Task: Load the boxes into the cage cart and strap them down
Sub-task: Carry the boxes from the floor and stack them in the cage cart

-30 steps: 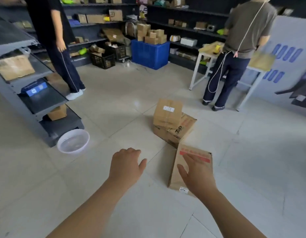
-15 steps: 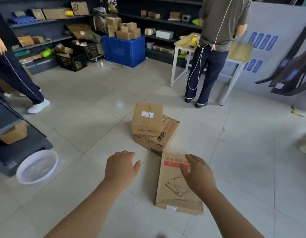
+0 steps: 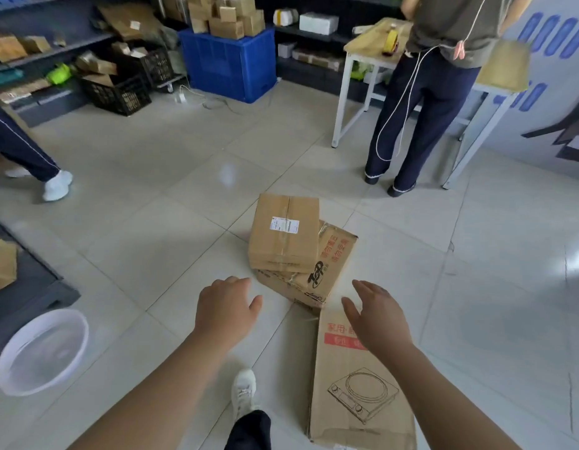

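1. Both bare arms reach forward and down. The left hand point(image 3: 225, 308) is palm down over the floor tiles, just left of a stack of two boxes. Its fingers are loosely bent, the thumb sticks out to the right, and it holds nothing.
2. The right hand point(image 3: 377, 316) is over the far end of a flat box point(image 3: 356, 384) printed with a drawing of a cooker. Its fingers are stretched out and slightly apart and grip nothing. Whether it touches the cardboard cannot be told.
3. The flat box lies on the floor, its far end just beside the stack. In the stack, a labelled box point(image 3: 283, 235) sits on a dented box point(image 3: 327, 271) with red print.
4. The wearer's own white shoe point(image 3: 244, 393) is planted between the two arms, left of the flat box.
5. A white basin point(image 3: 43, 350) lies on the floor at the left, well apart from the boxes.
6. Beyond the stack a person point(image 3: 424, 92) stands facing a table point(image 3: 366, 43) that has a roll of tape point(image 3: 392, 40) on it. Another person's leg and white shoe point(image 3: 56, 185) show at the left edge.
7. At the back a blue crate point(image 3: 229, 64) has small cartons point(image 3: 226, 16) piled on top, and a black crate point(image 3: 122, 92) near it holds cardboard.
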Motion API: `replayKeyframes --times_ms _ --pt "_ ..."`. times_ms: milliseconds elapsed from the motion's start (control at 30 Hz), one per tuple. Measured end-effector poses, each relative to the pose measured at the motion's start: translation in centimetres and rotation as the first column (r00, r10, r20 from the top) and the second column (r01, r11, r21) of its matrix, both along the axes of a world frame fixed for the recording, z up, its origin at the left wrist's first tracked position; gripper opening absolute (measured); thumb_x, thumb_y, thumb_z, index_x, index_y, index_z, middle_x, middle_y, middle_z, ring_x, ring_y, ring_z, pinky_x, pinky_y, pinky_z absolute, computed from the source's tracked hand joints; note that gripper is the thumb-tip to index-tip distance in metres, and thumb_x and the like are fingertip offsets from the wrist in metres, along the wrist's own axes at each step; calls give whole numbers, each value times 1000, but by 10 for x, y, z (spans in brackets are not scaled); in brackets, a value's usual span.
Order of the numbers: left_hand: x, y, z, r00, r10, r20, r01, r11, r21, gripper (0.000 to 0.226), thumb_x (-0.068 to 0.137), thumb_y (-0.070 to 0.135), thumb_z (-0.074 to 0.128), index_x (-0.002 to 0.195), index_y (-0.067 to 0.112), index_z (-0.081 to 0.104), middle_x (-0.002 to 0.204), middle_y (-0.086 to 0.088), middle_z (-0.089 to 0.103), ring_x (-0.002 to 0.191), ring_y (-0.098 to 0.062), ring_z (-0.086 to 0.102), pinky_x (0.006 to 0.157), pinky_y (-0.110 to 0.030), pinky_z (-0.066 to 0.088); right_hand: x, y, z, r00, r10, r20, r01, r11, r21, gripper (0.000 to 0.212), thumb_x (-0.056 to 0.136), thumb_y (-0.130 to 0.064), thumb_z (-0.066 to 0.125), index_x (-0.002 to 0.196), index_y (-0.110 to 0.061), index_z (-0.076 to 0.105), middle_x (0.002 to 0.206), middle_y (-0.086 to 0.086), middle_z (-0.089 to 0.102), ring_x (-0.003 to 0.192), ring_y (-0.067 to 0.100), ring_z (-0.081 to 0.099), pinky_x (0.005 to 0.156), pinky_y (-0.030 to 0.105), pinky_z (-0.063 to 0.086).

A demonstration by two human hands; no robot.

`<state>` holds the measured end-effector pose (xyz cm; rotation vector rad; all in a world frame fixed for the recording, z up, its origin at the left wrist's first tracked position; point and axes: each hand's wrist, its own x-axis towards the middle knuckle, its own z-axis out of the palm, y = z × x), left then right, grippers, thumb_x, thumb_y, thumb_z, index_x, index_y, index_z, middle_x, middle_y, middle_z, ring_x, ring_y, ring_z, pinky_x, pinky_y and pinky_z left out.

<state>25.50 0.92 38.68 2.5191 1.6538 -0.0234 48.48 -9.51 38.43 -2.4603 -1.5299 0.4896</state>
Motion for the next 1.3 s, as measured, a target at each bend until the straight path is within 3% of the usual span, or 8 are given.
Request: replayKeyframes --times_ms 300,433,633,833,967,1167,1300 --pt "30 203 -80 993 -117 -16 116 991 -60 39 94 44 43 122 19 54 117 -1 61 102 -23 56 78 -31 39 13 172 -93 985 -155 -73 151 987 -64 50 98 -42 42 142 -18 42 143 -2 47 131 16 43 107 31 35" --pt "49 266 -145 987 -149 -63 142 985 -98 49 94 46 41 135 21 44 124 -1 57 111 -23 53 86 -32 40 26 228 -156 978 -189 -85 182 979 -89 47 98 -40 43 141 -20 43 139 -1 51 126 18 47 103 33 39" --pt "75 330 -257 980 -160 -116 140 977 -163 49 94 47 41 135 21 40 125 -2 53 112 -24 51 86 -33 40 52 303 -270 976 -195 -94 184 976 -115 40 97 -36 43 134 -22 47 131 0 57 120 22 50 99 36 44" --pt "92 380 -364 976 -83 -199 39 975 -218 65 93 53 41 146 21 23 128 -11 43 112 -29 48 83 -35 41 80 357 -375 983 -179 -35 169 967 -191 49 100 -38 38 145 -19 32 142 5 45 128 27 43 103 39 39" --pt "104 404 -414 981 3 -196 -55 964 -261 73 91 59 41 150 24 15 130 -15 37 113 -34 45 85 -39 42 95 380 -430 979 -200 -50 184 957 -225 57 99 -41 36 150 -22 20 155 13 26 137 34 32 108 43 35" --pt "116 425 -469 983 145 -111 -178 894 -411 85 86 64 46 151 31 3 142 -18 28 125 -36 37 97 -44 38 113 402 -485 956 -255 -143 228 957 -181 57 94 -41 43 145 -29 21 135 15 39 119 35 46 90 43 46" --pt "120 430 -487 968 251 18 -208 837 -506 96 80 67 53 148 41 -10 139 -17 24 118 -38 46 96 -42 40 118 408 -502 911 -300 -285 267 952 -147 65 93 -49 45 149 -38 13 133 14 36 114 34 49 97 45 46"
